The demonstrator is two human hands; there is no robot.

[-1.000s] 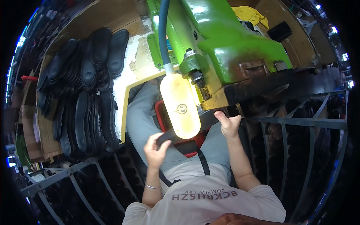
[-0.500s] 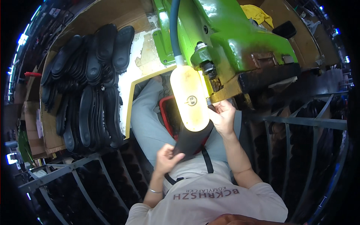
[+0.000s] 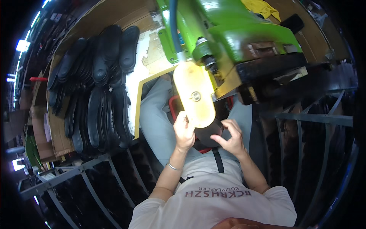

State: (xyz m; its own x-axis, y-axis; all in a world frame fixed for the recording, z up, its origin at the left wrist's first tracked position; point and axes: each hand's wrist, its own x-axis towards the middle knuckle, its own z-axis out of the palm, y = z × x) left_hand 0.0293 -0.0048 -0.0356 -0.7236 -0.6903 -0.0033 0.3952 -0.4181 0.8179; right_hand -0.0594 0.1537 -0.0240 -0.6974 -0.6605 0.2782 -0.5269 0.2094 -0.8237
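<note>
A dark shoe sole (image 3: 207, 134) is in my hands over my lap, much of it hidden beneath the lit yellow lamp (image 3: 193, 91). My left hand (image 3: 184, 133) is closed at the sole's left side, its fingertips partly covered by the lamp's lower edge. On the other side, my right hand (image 3: 231, 138) grips the sole, thumb on the near face and fingers curled behind. Just beyond the lamp stands a green machine (image 3: 244, 38), its working head (image 3: 209, 59) close to the lamp's right edge.
Piles of black soles (image 3: 101, 114) fill the table's left part beside a cardboard wall (image 3: 57, 133). A yellow-edged cutout (image 3: 138, 103) surrounds my legs. Below the lamp is a red-rimmed container (image 3: 172, 108). Metal racks (image 3: 82, 168) flank me on both sides.
My left hand has moved up and right to the lamp's lower edge. My right hand has come down from the machine head. The sole has turned and shows less of its length.
</note>
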